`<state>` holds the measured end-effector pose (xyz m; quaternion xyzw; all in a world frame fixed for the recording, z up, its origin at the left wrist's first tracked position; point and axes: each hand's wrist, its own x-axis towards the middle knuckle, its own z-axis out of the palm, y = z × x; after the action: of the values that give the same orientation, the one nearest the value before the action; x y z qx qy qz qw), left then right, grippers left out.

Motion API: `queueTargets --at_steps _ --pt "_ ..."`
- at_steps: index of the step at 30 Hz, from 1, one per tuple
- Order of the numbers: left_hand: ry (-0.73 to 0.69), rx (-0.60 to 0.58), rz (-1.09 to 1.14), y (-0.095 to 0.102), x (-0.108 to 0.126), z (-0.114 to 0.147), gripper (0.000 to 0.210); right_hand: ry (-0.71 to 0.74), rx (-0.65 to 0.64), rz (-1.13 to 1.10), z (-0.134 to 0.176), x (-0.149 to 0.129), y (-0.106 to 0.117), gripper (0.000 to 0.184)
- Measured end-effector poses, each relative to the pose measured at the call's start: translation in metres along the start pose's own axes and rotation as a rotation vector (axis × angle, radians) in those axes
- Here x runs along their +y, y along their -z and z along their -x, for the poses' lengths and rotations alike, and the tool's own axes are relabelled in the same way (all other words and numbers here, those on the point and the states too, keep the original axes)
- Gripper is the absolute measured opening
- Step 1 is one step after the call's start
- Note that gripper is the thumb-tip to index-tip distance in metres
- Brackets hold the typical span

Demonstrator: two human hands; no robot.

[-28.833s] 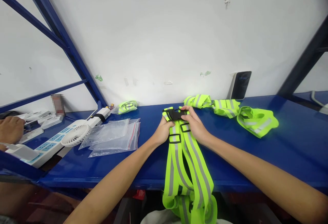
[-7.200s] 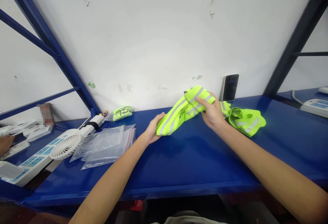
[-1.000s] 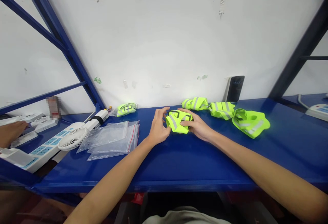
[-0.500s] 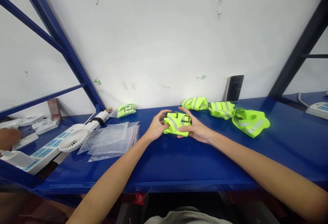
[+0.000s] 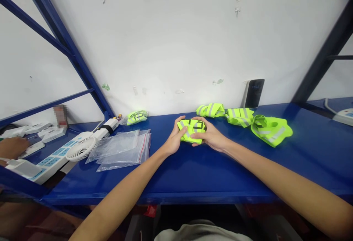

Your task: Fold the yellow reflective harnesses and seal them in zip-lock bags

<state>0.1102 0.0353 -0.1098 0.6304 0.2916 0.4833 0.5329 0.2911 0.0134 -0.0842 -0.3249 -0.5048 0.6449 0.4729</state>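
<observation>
On the blue tabletop (image 5: 209,167), in the head view, the left hand (image 5: 174,141) and right hand (image 5: 211,136) close around a folded reflective vest (image 5: 191,130), pressing it into a tight bundle near the wall. The folding step looks nearly finished; next, the bundle likely needs holding compact while one of the clear zip bags (image 5: 121,149) to the left is fetched.

Woven cloth vest (image 5: 191,129); glossy painted metal shelf (image 5: 209,174).
</observation>
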Motion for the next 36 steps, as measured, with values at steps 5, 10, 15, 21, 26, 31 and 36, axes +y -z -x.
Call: queueTargets --at_steps 5,10,15,21,26,31,36 --pt "-0.066 0.008 -0.083 0.001 0.005 0.003 0.055 -0.008 -0.056 0.010 0.002 -0.002 0.000 0.074" --pt "-0.142 0.047 -0.179 0.002 0.008 0.001 0.059 0.125 0.003 0.195 -0.002 0.004 0.000 0.076" --pt "-0.224 0.092 -0.268 0.004 0.010 -0.001 0.046 0.277 0.056 0.435 -0.001 0.003 -0.002 0.082" --pt "-0.234 0.059 -0.330 0.006 0.013 0.001 0.046 0.283 0.043 0.448 -0.002 0.009 0.001 0.098" --pt "-0.231 0.033 -0.325 0.010 0.014 0.000 0.044 0.282 0.107 0.429 -0.004 0.013 0.000 0.091" --pt "-0.203 0.008 -0.265 0.018 0.016 -0.004 0.035 0.221 0.010 0.352 0.001 0.004 -0.005 0.082" --pt "-0.073 0.056 -0.154 0.019 0.016 -0.007 0.031 0.194 -0.094 0.341 0.005 -0.003 -0.003 0.082"
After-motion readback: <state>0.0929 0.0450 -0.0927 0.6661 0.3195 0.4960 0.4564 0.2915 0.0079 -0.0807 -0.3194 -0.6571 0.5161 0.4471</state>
